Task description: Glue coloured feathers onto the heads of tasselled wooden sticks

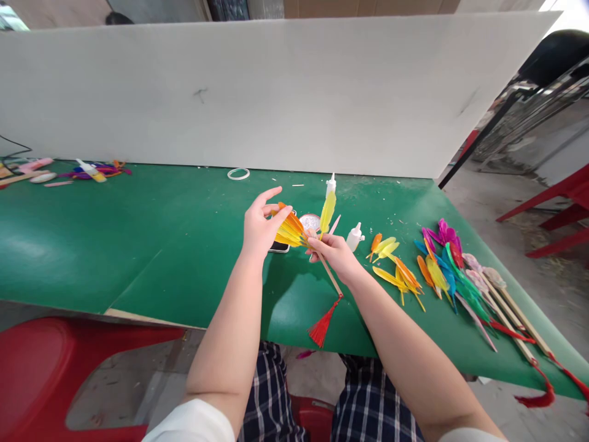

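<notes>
My right hand (335, 253) is closed around a feather fan near the top of its wooden handle (332, 277). A red tassel (323, 324) hangs from the handle's lower end. Orange and yellow feathers (291, 228) spread leftward from the fan's head. My left hand (263, 226) pinches their tips between thumb and fingers, its index finger raised. One yellow feather (327, 213) sticks up above my right hand; where its base sits is hidden. Behind the fan lie a round dish (310, 222) and a dark phone-like object (278, 247), both partly covered.
White glue bottles (354, 237) (331, 185) stand beyond my right hand. Loose yellow and orange feathers (399, 274), coloured feathers (453, 270) and tasselled sticks (510, 307) lie at right. A tape ring (238, 174) rests near the white board (276, 98). A red stool (37, 374) stands at left.
</notes>
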Motion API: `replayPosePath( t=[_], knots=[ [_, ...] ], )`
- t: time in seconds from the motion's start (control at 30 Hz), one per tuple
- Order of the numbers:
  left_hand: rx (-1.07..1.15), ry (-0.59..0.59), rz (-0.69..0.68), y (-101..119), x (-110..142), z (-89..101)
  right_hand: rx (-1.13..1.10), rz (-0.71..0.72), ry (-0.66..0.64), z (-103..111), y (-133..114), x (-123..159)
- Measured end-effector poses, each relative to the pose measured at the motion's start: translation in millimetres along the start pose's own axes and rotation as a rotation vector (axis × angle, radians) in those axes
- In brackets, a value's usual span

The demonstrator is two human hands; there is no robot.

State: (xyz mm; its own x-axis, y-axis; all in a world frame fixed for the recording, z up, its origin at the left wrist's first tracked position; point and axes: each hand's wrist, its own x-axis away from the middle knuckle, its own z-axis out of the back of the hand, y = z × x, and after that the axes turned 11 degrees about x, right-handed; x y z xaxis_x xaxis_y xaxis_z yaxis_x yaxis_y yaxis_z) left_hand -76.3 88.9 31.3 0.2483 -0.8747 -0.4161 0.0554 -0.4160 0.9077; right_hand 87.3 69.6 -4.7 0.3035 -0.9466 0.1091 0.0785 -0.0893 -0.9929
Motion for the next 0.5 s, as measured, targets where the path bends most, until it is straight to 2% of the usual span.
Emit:
replayPosePath(
  t=[0.23,0.33,0.5],
  knots=[
    [-0.079,0.048,-0.072,5.5,2.0,0.0,0.007,-0.018,0.02,-1.6,-4.4,0.8],
    [-0.075,0.041,-0.028,6.9,1.9,0.2,0.002,-0.02,0.018,-1.7,-4.1,0.6],
    [0.104,0.013,0.085,6.4,0.4,2.2,0.006,-0.032,0.032,-0.9,-4.1,1.0]
  ],
)
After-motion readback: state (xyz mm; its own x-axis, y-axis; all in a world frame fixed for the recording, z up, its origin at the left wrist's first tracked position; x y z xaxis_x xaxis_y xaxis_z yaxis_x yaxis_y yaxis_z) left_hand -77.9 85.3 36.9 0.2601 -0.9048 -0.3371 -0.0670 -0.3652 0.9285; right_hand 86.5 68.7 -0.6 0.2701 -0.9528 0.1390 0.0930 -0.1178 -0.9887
